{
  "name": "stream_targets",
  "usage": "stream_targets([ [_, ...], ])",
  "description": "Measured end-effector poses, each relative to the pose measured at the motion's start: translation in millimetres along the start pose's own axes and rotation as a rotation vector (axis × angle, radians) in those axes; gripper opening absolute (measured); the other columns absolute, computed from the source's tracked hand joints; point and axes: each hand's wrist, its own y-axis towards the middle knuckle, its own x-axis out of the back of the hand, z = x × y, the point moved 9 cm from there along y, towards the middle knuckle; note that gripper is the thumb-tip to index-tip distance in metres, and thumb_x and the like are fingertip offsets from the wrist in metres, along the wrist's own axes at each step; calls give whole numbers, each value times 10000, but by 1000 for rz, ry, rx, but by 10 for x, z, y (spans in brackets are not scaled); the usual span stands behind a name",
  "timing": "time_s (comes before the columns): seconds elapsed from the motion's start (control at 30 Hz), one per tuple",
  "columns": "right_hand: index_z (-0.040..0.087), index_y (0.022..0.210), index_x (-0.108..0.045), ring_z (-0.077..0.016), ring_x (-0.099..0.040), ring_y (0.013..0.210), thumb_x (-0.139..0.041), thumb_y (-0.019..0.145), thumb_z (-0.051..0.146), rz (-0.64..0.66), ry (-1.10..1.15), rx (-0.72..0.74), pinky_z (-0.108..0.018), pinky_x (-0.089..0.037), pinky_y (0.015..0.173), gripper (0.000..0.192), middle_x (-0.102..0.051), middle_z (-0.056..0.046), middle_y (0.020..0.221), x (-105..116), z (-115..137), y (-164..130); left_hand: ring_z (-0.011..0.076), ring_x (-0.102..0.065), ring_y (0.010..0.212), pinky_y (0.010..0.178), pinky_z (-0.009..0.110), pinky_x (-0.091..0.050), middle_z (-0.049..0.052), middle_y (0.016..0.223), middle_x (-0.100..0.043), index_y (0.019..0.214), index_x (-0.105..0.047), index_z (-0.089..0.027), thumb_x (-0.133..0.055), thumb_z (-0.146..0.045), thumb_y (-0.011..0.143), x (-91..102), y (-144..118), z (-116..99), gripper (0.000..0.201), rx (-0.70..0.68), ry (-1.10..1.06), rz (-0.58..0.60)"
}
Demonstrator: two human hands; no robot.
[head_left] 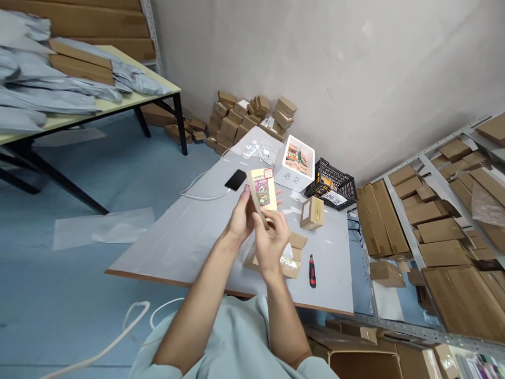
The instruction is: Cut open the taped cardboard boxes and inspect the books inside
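Observation:
A small yellow book with a plum-coloured picture and a red mark on its cover is held up over the table, tilted, its page edges facing left. My left hand is closed around its left side, thumb along the edge. My right hand pinches the lower corner. Below my right hand lies an open cardboard box with white material inside, partly hidden by my wrist. To the right rests a red and black utility knife. A taped small carton stands beyond the open box.
At the table's far side are a white foam box of small items, a black crate, a phone and a power strip. Carton shelves flank the right. Another table bears grey parcels.

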Motion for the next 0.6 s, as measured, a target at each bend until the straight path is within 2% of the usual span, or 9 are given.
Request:
stream_targets([
  [0.07,209,1113,-863,-236,-786,987,-768,1085,505,-45,51,-60,-343,-655,824,312,-829,-85,1051,95,-55,58,362,-847,1150,903,434,-701,177,1319,-848,1410,-707,-241,-813,-847,815,38,-16,-27,856,-12,-28,-16],
  [0.13,198,1087,-865,-230,-778,963,-790,1055,547,-80,95,-115,-329,-647,798,358,-828,-83,1026,188,-145,98,326,-830,1197,935,397,-694,148,1382,-829,1393,-682,-271,-940,-708,746,100,-31,-88,822,-70,15,-42],
  [0.23,179,1082,-865,-236,-784,943,-821,998,603,-163,196,-232,-350,-667,815,434,-846,-96,1026,379,-409,133,323,-789,1293,1034,397,-682,144,1390,-822,1241,-747,-242,-1005,-596,705,204,-57,-179,692,-142,133,-103],
  [0.33,156,1106,-860,-245,-794,967,-899,903,606,-278,322,-390,-366,-683,842,495,-869,-123,1075,612,-759,150,337,-813,1199,1023,434,-701,146,1250,-857,1079,-808,-212,-1025,-582,701,191,-120,-241,572,-171,260,-138],
  [0.4,160,1087,-851,-216,-786,944,-954,849,530,-340,465,-527,-321,-671,809,451,-871,-108,1078,701,-970,137,318,-838,1073,948,435,-725,129,1159,-873,1040,-806,-208,-1033,-574,706,40,-212,-253,545,-192,299,-110],
  [0.47,179,1023,-830,-169,-770,887,-959,852,397,-357,651,-691,-262,-658,781,305,-858,-66,1035,659,-1107,81,285,-850,1001,896,411,-737,107,1130,-880,1053,-798,-209,-1008,-525,769,-206,-368,-246,474,-247,333,-69],
  [0.53,201,980,-815,-163,-778,869,-925,876,271,-403,842,-893,-254,-683,804,166,-838,-39,986,526,-1172,-74,250,-856,978,886,380,-736,87,1143,-882,1113,-810,-216,-930,-422,891,-502,-583,-237,326,-361,428,-31],
  [0.6,240,1031,-829,-206,-818,944,-893,901,243,-552,978,-1065,-315,-732,862,144,-825,-30,982,410,-1173,-322,230,-854,985,920,367,-727,74,1163,-879,1167,-835,-239,-840,-301,984,-788,-831,-232,193,-539,598,0],
])
